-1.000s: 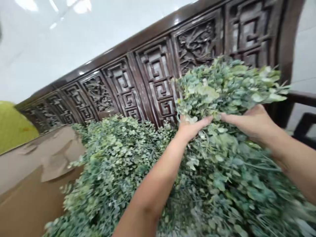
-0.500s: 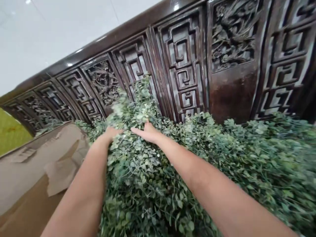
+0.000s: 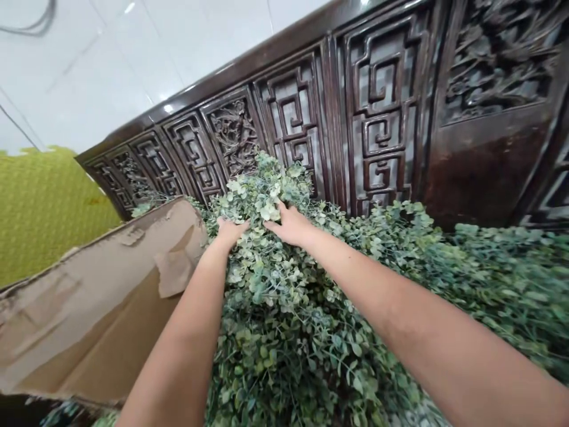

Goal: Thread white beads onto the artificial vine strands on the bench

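A large mass of leafy greenery [image 3: 284, 332], with small rounded grey-green leaves, fills the middle and lower right. My left hand [image 3: 231, 231] rests against the left side of a raised clump [image 3: 267, 190], its thumb stretched to the right and other fingers partly buried in leaves. On the clump's right side lies my right hand [image 3: 291, 226], thumb and forefinger spread apart, the remaining fingers partly hidden. Both hands touch the leaves with the clump's front between them.
Behind the greenery stands a dark carved wooden panel [image 3: 335, 118]. A torn cardboard box [image 3: 133, 237] lies at left beside my left forearm. Beyond are a yellow-green foam mat [image 3: 48, 201] and a white tiled floor [image 3: 120, 59], with a dark cable [image 3: 33, 28] at the upper left.
The view has shifted left, so the panel, box and hands appear further right. The top of the clump looks lower and broader, and both hands stay against it.
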Tool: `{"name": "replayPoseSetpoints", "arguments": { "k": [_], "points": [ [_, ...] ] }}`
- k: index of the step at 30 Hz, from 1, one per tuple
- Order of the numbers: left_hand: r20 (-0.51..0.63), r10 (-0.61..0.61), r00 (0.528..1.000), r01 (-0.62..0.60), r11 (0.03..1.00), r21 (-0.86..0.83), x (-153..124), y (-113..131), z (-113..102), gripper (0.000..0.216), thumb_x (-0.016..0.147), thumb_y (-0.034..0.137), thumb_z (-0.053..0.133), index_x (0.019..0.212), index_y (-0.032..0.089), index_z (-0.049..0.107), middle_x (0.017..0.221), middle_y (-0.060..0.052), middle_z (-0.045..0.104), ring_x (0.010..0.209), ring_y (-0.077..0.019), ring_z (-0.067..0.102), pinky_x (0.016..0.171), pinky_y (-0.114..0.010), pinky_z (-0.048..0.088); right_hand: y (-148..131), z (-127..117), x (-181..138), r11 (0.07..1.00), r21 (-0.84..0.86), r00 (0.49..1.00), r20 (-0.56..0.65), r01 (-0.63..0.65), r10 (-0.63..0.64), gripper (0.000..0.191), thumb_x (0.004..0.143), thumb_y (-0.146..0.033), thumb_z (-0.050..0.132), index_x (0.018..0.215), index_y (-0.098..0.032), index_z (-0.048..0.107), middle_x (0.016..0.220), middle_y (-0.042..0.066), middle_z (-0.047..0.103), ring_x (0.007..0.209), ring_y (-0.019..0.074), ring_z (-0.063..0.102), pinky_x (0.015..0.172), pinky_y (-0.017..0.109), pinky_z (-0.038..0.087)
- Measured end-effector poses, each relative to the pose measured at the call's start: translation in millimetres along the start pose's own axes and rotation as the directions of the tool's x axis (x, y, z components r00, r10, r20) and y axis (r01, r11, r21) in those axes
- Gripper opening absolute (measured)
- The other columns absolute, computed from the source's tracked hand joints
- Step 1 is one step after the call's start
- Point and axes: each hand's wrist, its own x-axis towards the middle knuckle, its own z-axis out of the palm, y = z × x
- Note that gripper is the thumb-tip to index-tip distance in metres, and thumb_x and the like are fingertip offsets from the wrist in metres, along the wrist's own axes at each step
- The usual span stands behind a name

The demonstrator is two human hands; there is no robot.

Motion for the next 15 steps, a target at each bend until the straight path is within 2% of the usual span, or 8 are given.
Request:
{"name": "replayPoseSetpoints", "arguments": {
  "k": [3, 5, 7, 9, 11, 12, 15],
  "points": [
    [0.021, -0.138, 0.990, 0.138, 0.990, 0.028, -19.6, 1.7, -27.4, 0.066, 0.075, 0.046, 0.053, 0.126, 0.006, 0.042, 0.136, -0.020, 0.039, 0.129, -0.0295, 0.036, 0.110, -0.040, 0.024, -14.5, -5.5, -7.1, 0.999, -0.033, 0.997, -0.065, 0.034, -0.036, 0.063, 0.085, -0.040, 0.048, 0.140, -0.018, 0.025, 0.121, 0.021, 0.046, 0.105, 0.0358, 0.054, 0.087, 0.048, 0.042],
    [0.006, -0.151, 0.988, 0.151, 0.987, 0.048, -38.8, 0.4, -54.9, 0.075, 0.072, 0.044, 0.056, 0.131, 0.004, 0.034, 0.140, -0.021, 0.030, 0.130, -0.0321, 0.033, 0.111, -0.040, 0.023, -28.0, -3.2, -12.3, 0.993, -0.034, 0.984, -0.135, 0.110, -0.114, 0.064, 0.086, -0.037, 0.047, 0.141, -0.018, 0.021, 0.122, 0.022, 0.046, 0.106, 0.0360, 0.053, 0.086, 0.048, 0.043],
    [-0.077, -0.044, 0.996, 0.047, 0.998, 0.043, -59.8, -0.6, -83.3, 0.082, 0.070, 0.039, 0.058, 0.137, 0.006, 0.025, 0.140, -0.019, 0.028, 0.132, -0.0337, 0.027, 0.111, -0.041, 0.023, -41.1, 4.2, -13.9, 0.974, -0.035, 0.962, -0.152, 0.225, -0.228, 0.067, 0.085, -0.036, 0.049, 0.142, -0.018, 0.019, 0.126, 0.022, 0.043, 0.110, 0.0363, 0.050, 0.088, 0.048, 0.042],
    [-0.224, 0.092, 0.970, -0.088, 0.996, 0.027, -76.5, 0.2, -102.6, 0.083, 0.071, 0.035, 0.055, 0.140, 0.009, 0.017, 0.143, -0.016, 0.024, 0.134, -0.0326, 0.022, 0.111, -0.042, 0.023, -51.0, 14.6, -10.5, 0.947, -0.043, 0.942, -0.097, 0.318, -0.321, 0.070, 0.083, -0.038, 0.052, 0.142, -0.019, 0.019, 0.130, 0.021, 0.042, 0.114, 0.0365, 0.048, 0.090, 0.048, 0.041],
    [-0.306, 0.178, 0.935, -0.175, 0.984, 0.039, -83.4, 0.7, -105.3, 0.077, 0.075, 0.035, 0.050, 0.141, 0.014, 0.017, 0.147, -0.011, 0.018, 0.136, -0.0307, 0.017, 0.112, -0.042, 0.020, -56.1, 24.0, -4.4, 0.935, -0.055, 0.936, -0.020, 0.351, -0.353, 0.073, 0.082, -0.040, 0.054, 0.142, -0.019, 0.020, 0.129, 0.020, 0.044, 0.116, 0.0366, 0.046, 0.092, 0.049, 0.040],
    [-0.297, 0.194, 0.935, -0.190, 0.981, 0.044, -83.0, 0.1, -100.0, 0.071, 0.077, 0.036, 0.047, 0.141, 0.017, 0.020, 0.148, -0.009, 0.018, 0.137, -0.0295, 0.016, 0.113, -0.042, 0.019, -56.6, 26.8, -2.0, 0.936, -0.065, 0.938, 0.008, 0.346, -0.346, 0.074, 0.081, -0.042, 0.055, 0.142, -0.019, 0.021, 0.127, 0.020, 0.045, 0.116, 0.0366, 0.046, 0.092, 0.049, 0.040],
    [-0.126, 0.139, 0.982, -0.137, 0.990, 0.021, -76.1, -2.8, -67.1, 0.052, 0.085, 0.034, 0.038, 0.133, 0.017, 0.037, 0.141, -0.008, 0.035, 0.134, -0.0270, 0.025, 0.112, -0.039, 0.021, -51.6, 21.0, -7.6, 0.948, -0.101, 0.952, 0.083, 0.301, -0.294, 0.079, 0.076, -0.044, 0.061, 0.142, -0.020, 0.025, 0.133, 0.019, 0.039, 0.117, 0.0356, 0.046, 0.097, 0.047, 0.038]
  ]
}}
